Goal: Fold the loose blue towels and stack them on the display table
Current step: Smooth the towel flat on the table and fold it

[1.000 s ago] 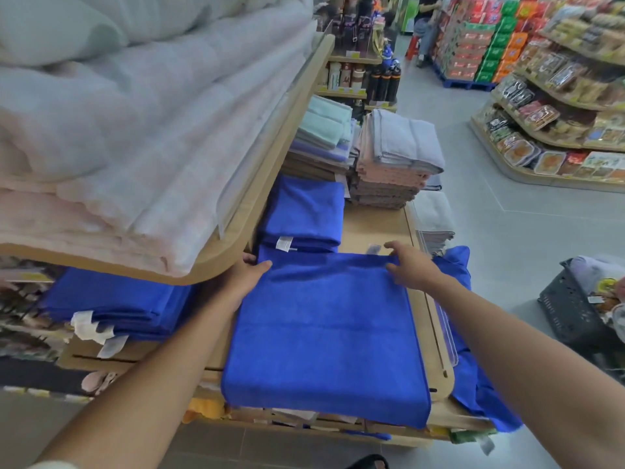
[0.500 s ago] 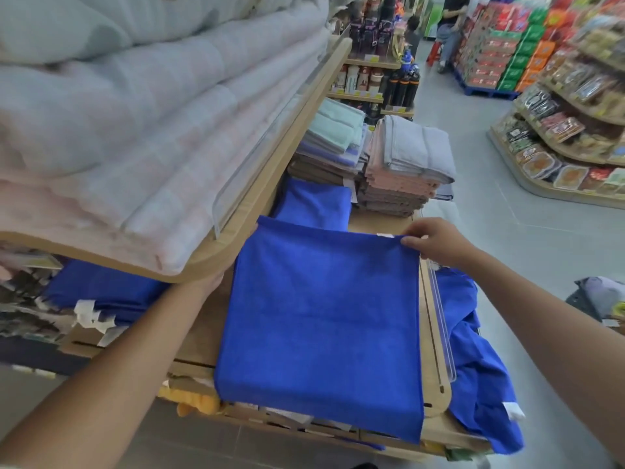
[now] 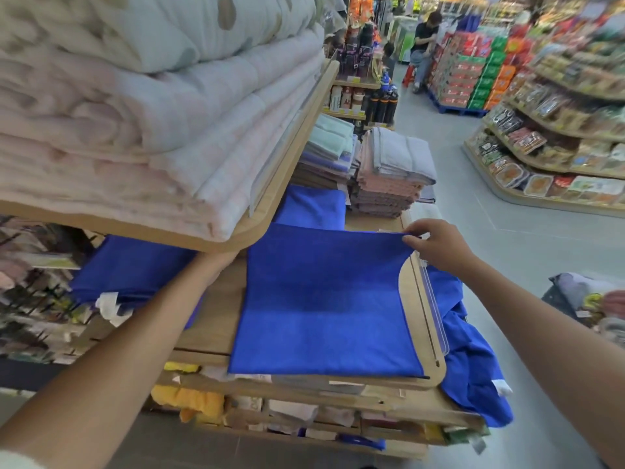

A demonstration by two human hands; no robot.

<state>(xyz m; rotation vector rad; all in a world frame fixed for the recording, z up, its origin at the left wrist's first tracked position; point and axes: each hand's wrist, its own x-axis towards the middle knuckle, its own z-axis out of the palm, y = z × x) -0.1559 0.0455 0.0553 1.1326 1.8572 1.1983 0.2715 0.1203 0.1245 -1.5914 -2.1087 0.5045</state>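
A blue towel [image 3: 324,306] lies partly folded on the wooden display table [image 3: 216,319], its far edge lifted. My right hand [image 3: 436,242] pinches the towel's far right corner above the table's right edge. My left forearm reaches under the upper shelf; the left hand itself is hidden behind that shelf's rim. A folded blue towel [image 3: 311,208] lies farther back on the table. More folded blue towels [image 3: 135,269] sit to the left under the shelf. Loose blue towels [image 3: 473,360] hang off the table's right side.
An upper shelf [image 3: 270,211] loaded with pale quilts overhangs the table's left half. Stacks of pastel towels [image 3: 389,177] stand at the back. A clear plastic rail [image 3: 433,309] edges the table's right side. The aisle floor and snack shelves [image 3: 554,154] lie to the right; a person sits far back.
My right hand has lifted the towel's far right corner and drawn it up and toward me. My left hand slid out of sight under the upper shelf. The camera shifted left.
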